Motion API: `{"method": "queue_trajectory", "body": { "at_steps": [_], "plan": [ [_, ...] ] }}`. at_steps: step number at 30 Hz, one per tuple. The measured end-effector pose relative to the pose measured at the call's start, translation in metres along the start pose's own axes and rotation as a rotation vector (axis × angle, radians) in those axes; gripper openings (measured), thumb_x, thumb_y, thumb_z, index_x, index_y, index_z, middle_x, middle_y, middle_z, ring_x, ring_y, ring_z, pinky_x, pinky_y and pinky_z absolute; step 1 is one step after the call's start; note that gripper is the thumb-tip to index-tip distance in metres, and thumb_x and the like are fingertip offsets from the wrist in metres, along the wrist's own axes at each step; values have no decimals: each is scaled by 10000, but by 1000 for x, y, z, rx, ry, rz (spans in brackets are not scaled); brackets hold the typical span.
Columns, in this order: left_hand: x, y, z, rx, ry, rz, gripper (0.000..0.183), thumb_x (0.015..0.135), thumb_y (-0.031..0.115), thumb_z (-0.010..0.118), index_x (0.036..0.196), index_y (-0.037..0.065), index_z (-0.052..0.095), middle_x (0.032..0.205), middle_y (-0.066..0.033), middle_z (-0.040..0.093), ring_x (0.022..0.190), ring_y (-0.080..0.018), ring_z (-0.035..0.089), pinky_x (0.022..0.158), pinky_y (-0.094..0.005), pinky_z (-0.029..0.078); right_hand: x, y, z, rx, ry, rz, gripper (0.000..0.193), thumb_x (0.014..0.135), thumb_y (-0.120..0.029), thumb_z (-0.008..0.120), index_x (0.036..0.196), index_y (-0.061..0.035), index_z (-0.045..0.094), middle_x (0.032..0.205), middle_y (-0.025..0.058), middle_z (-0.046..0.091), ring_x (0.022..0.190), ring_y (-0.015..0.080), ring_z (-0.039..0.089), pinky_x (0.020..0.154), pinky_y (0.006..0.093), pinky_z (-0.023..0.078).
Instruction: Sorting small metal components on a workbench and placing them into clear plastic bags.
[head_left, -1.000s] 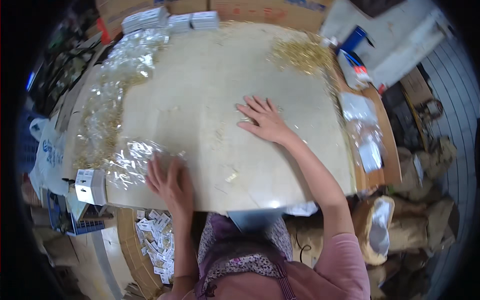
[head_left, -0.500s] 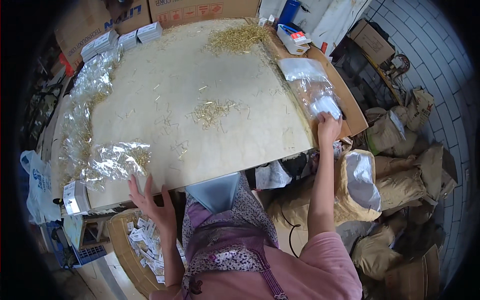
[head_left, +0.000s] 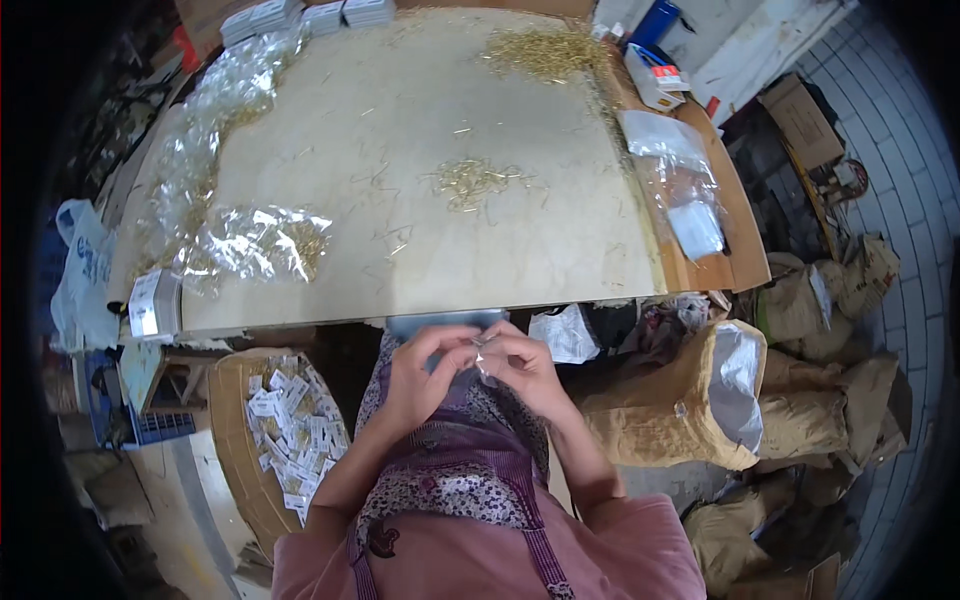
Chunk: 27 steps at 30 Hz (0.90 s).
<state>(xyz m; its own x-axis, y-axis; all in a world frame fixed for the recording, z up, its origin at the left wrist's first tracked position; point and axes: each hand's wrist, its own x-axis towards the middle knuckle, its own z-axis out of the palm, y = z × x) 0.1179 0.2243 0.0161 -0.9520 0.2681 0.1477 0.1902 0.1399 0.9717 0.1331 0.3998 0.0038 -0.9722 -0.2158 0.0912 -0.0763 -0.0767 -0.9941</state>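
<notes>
My two hands meet over my lap, just off the near edge of the table. Between them is a small clear plastic bag point(head_left: 484, 364), pinched by the fingertips of my left hand point(head_left: 422, 375) and my right hand point(head_left: 530, 378). The bag is mostly covered by fingers, and its contents cannot be made out. Behind the hands, a grey tray point(head_left: 425, 324) shows at the table edge. Farther in on the table point(head_left: 540, 240) lies a loose pile of thin gold metal pieces point(head_left: 475, 183). Small clear bags point(head_left: 695, 230) are stacked in a cardboard tray point(head_left: 747, 265) at the right.
Filled clear bags point(head_left: 265, 240) line the table's left side, beside a stack of white cards point(head_left: 155, 305). More gold pieces point(head_left: 550, 53) are heaped far right. Below left, a cardboard box point(head_left: 232, 440) holds carded packets point(head_left: 295, 430). An open brown sack point(head_left: 650, 410) stands right.
My right hand has come back from the stack of small bags to the middle. My left hand has moved right from the table edge to join it on a bag. The view has shifted.
</notes>
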Motion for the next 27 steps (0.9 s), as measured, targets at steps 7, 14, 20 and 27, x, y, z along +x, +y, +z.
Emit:
{"method": "queue_trajectory", "body": {
  "at_steps": [7, 14, 20, 27],
  "plan": [
    [-10, -17, -13, 175, 121, 9, 62, 839, 2, 624, 896, -10, 603, 749, -52, 619, 627, -80, 551, 578, -222, 453, 2, 5, 25, -6, 195, 58, 158, 907, -154, 576, 933, -1, 602, 888, 49, 619, 825, 112, 562, 782, 263, 449],
    [-19, -15, -19, 277, 45, 37, 99, 778, -14, 663, 858, 0, 607, 830, -74, 603, 734, -156, 613, 660, -261, 483, -7, 23, 23, -453, 96, -28, 86, 793, 0, 662, 807, 3, 577, 732, 41, 576, 718, 105, 547, 683, 236, 442],
    [-25, -23, -15, 80, 31, -90, 133, 789, -37, 660, 889, 1, 581, 839, -45, 602, 777, -117, 600, 712, -230, 478, -17, 35, 28, -141, 194, 14, 108, 801, 35, 640, 862, 6, 555, 851, 66, 592, 773, 124, 568, 719, 241, 456],
    [-28, -31, -17, -91, 114, -166, 128, 788, -38, 658, 896, -4, 599, 836, -57, 623, 796, -114, 607, 717, -234, 478, -30, 44, 39, -169, 228, -2, 187, 806, 5, 646, 971, -6, 559, 925, 74, 605, 794, 133, 579, 759, 254, 460]
  ]
}}
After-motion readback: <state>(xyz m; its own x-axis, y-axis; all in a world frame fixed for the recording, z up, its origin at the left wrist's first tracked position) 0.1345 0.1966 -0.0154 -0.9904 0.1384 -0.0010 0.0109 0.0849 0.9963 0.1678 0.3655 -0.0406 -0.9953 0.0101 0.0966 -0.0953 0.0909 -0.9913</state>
